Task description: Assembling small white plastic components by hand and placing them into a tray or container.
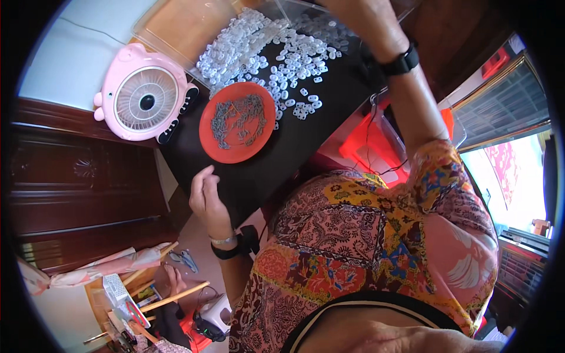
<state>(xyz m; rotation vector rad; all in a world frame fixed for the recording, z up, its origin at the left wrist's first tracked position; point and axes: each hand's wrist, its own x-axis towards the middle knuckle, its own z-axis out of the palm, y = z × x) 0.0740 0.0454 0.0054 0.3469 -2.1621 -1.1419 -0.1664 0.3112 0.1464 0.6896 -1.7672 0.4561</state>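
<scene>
My left hand (207, 201) hovers by the near left edge of the black table (282, 150), its fingers curled together. Whether anything small sits between its fingertips is too fine to see. Just beyond it, a red plate (206, 126) holds many small grey metal pieces that look like screws (220, 126). White oval plastic pieces with holes (294, 65) lie heaped and scattered behind and right of the plate. At the top edge, my right hand (362, 15) reaches over the far side of the table; its fingers are cut off by the frame.
A pink animal-shaped fan (120, 126) stands left of the plate. Clear plastic trays (176, 29) sit at the back. Red plastic containers (376, 141) and a dark cable are below my right arm. A brown wooden door (88, 170) is at left, with assorted household items below.
</scene>
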